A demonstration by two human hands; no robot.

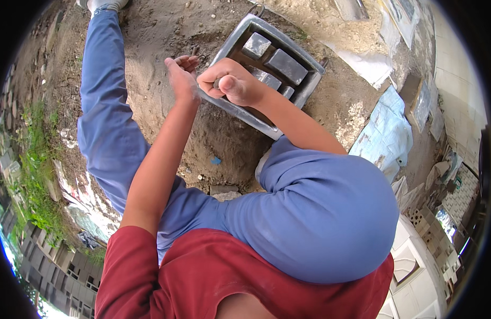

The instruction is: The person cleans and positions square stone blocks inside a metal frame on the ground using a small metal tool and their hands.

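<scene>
Fingers of the right hand (232, 82) are clenched in a fist around a small grey tool (217, 83), only its tip showing, just over the near rim of a grey metal mould (232, 45) holding grey blocks (285, 66). Just beside it the left hand (180, 78) is released, fingers loose, holding nothing. Sandy ground (166, 32) lies beneath, with pale sheets (386, 130) at right.

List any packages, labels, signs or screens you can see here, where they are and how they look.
Flattened pale sacks or printed sheets: on the dirt right of the grey metal tray, crumpled, white and light blue.
Another sheet: top right edge, pale with dark print.
No signs or screens show.
</scene>
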